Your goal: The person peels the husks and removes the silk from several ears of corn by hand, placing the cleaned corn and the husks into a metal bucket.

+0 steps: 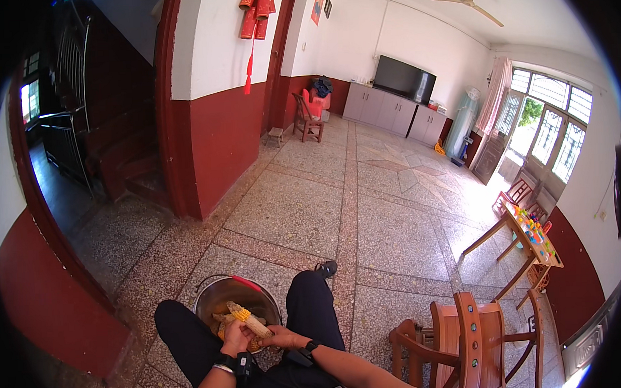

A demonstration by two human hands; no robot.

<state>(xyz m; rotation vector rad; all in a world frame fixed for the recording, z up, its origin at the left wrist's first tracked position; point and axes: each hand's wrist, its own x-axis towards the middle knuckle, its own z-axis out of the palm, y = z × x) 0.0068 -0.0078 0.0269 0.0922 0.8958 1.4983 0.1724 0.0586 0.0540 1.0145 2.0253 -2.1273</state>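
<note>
A partly shelled corn cob (256,325) is held slantwise over a stainless steel bucket (204,300). Yellow kernels remain near its upper end, while the lower stretch is bare and pale. My left hand (235,337) grips it from the left side. Around its lower right end are the fingers of my right hand (284,338). More corn, some with kernels on, lies in the bucket, partly hidden by my hands. The bucket stands between my knees, and its wire handle with a red grip (247,283) rests against the far rim.
A wooden armchair (469,337) stands close on my right. Beyond it is a wooden table (535,237) with colourful small objects on it. A red-painted wall corner (199,162) juts out at front left. Farther off are a small stool (275,136) and a chair (309,117).
</note>
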